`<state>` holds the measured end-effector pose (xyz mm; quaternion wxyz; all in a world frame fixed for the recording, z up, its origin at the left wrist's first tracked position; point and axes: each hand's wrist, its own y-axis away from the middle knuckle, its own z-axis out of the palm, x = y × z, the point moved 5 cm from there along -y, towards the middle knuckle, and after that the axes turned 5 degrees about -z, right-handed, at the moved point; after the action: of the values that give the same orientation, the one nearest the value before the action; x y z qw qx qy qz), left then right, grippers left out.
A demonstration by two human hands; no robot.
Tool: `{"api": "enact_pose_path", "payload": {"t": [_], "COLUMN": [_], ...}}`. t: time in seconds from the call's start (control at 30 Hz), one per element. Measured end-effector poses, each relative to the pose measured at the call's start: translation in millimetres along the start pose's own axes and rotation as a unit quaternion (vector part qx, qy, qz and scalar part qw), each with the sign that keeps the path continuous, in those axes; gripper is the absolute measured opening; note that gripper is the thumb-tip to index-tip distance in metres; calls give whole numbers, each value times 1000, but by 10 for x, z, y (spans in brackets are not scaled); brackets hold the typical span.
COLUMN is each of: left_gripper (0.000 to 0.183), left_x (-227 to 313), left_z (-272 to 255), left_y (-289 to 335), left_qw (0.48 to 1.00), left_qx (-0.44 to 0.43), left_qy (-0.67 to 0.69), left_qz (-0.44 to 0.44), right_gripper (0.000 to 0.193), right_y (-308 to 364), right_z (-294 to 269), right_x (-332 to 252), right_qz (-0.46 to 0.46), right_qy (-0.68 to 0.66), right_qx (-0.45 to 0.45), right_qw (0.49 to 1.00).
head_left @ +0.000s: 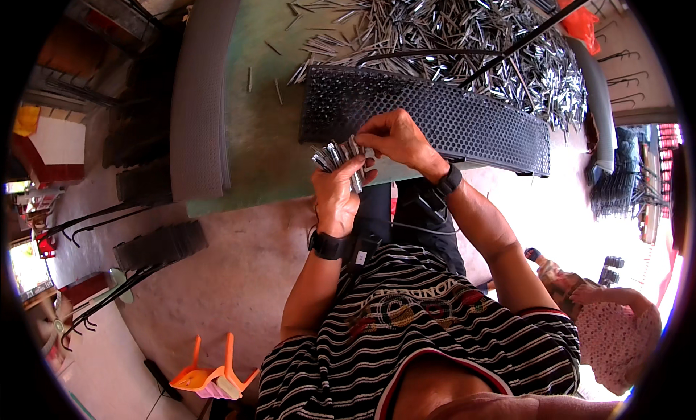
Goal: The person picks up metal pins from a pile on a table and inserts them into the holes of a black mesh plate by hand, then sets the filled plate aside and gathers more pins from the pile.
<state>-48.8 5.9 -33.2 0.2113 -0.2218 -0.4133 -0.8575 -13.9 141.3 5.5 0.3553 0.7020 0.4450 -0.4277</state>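
A bunch of thin, silvery metal sticks (335,156) is gripped in my left hand (336,199), their ends fanning out past the thumb. My right hand (397,138) is closed in a pinch at the upper right side of that bunch, touching a stick there; the fingertips partly hide it. Just beyond both hands lies a long black tray (464,122) full of round holes, slanting across the near edge of the table. Some of its holes at the left end show bright, shiny tips.
A large heap of similar metal sticks (464,28) covers the far side of the green table (264,130). Grey perforated sheets (199,93) are stacked along its left edge. An orange stool (210,376) stands behind me at left, and another person (616,326) is at lower right.
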Motion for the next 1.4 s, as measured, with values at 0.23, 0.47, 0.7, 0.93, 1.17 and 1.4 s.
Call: {"api": "enact_pose_path", "payload": {"t": [0.23, 0.47, 0.7, 0.93, 1.17, 1.4], "left_gripper": [20, 17, 17, 18, 19, 17], "left_x": [-78, -61, -45, -62, -31, -87], "left_z": [3, -47, -81, -123, -10, -79], "left_y": [-83, -70, -59, -75, -49, -90], "left_qw": [1000, 1000, 1000, 999, 1000, 1000], "left_qx": [-4, 4, 9, 17, -3, -4], "left_qy": [9, 18, 29, 32, 5, 23], "left_qz": [-5, -3, -6, -9, 4, 9], "right_gripper": [9, 10, 9, 6, 14, 15], "right_y": [24, -126, -157, -155, -15, -8], "right_z": [-345, -283, -224, -209, -65, -290], "right_x": [-191, -58, -91, -156, -83, -247], "right_qz": [-129, -197, -248, -249, -69, -142], "right_qy": [-40, 82, 196, 320, 42, 59], "right_qx": [324, 306, 274, 265, 46, 290], "right_qw": [937, 928, 908, 875, 996, 945]}}
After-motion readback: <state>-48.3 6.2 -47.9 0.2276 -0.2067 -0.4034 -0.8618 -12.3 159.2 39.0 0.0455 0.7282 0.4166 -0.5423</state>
